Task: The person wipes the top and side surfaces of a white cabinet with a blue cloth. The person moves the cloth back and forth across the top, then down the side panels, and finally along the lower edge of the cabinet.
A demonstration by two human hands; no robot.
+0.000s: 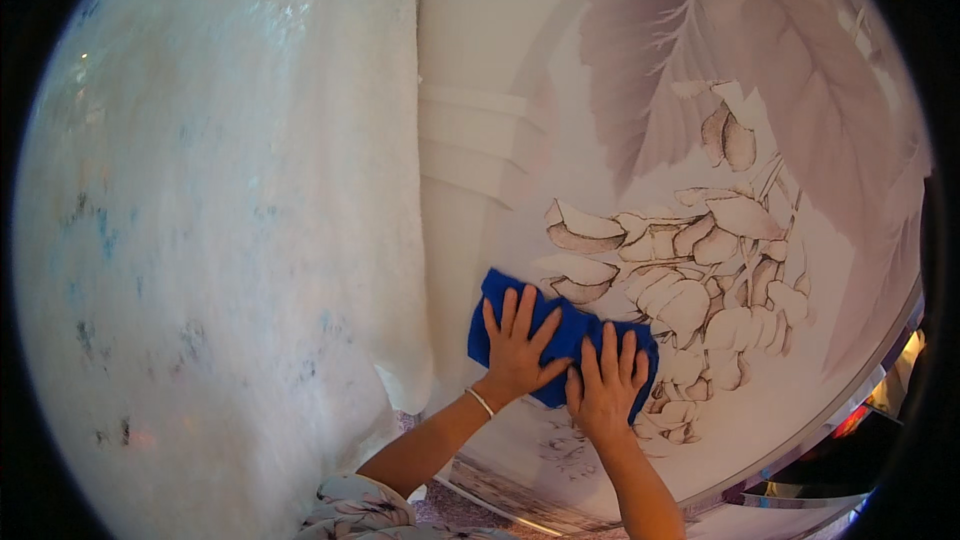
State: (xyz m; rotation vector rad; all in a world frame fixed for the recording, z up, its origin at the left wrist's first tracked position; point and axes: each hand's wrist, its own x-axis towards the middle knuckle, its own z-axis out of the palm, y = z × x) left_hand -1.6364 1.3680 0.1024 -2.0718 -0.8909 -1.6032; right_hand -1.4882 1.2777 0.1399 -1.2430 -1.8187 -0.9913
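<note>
Both hands lie flat on a blue cloth (566, 341), pressing it against a pale surface printed with flowers and large leaves (652, 300). My left hand (517, 349) rests on the cloth's left part with fingers spread; a white bracelet (480, 402) circles that wrist. To its right, my right hand (609, 382) covers part of the cloth's right end, its fingers a little apart. The tips of the two thumbs are close together. Dark-outlined petals and stems show just above and to the right of the cloth.
A white fluffy cover (225, 202) with blue and dark marks fills the left side. Pale stepped shapes (472, 142) show beside its edge. A metallic rim (817, 405) curves along the lower right, with shiny, coloured things beyond. Purplish speckled flooring (457, 506) shows at the bottom.
</note>
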